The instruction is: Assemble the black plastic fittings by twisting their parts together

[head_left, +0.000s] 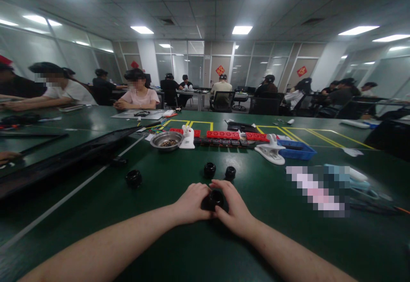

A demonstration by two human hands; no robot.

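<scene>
You're holding black ring [217, 198] between both hands near you, above or on green table [179, 258], cannot tell which. Left hand [192, 203] pinching its left side, fingertips partly hidden; right hand [236, 209] curling round its right. Second ring [209, 170] and third ring [230, 173] sitting just beyond, fourth ring [133, 178] lying apart, leftward. Bowl [157, 145] standing farther back.

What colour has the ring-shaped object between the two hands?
The ring-shaped object is black; the head view shows it best.
</scene>
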